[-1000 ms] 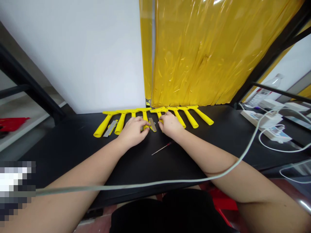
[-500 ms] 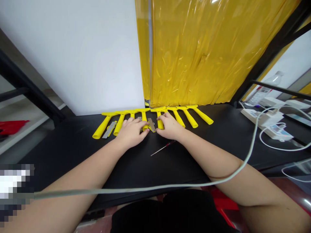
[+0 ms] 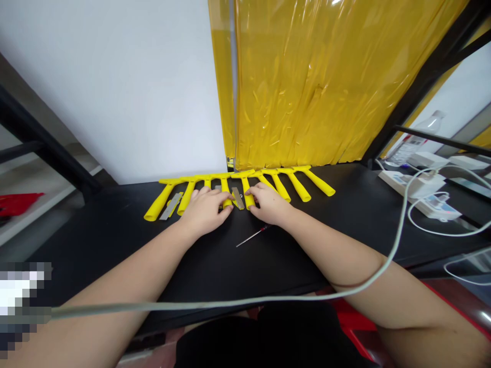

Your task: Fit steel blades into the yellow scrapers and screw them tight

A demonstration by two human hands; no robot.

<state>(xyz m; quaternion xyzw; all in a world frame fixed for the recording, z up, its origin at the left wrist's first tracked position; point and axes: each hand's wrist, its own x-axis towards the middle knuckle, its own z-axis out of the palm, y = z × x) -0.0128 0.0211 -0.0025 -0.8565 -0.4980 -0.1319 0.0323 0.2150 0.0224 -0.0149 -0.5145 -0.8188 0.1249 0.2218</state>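
Note:
Several yellow T-shaped handles with hollow round ends lie in a row on the black tabletop. My left hand (image 3: 203, 210) curls over one yellow T-shaped handle (image 3: 224, 184), its thumb and index finger around the lower end. Another yellow T-shaped handle (image 3: 246, 184) is pinched near its end by my right hand (image 3: 271, 205). Between the hands lies a small grey metal plate (image 3: 238, 198) with a yellow part under it. A second metal plate (image 3: 171, 206) rests among the handles farther left. Just below my right hand is a screwdriver (image 3: 250, 237), its grip partly hidden.
A white panel (image 3: 134, 92) and a yellow plastic sheet (image 3: 307, 92) stand behind the row. To the right are a power strip (image 3: 418, 197) and a plastic bottle (image 3: 416, 138). A pale cable (image 3: 230, 305) crosses in front of both forearms. Black frame posts flank the black table (image 3: 215, 271).
The whole view has shifted slightly. Both hands stay at the same two handles, with the right fingers closed a little nearer around theirs. The plates and screwdriver have not visibly moved.

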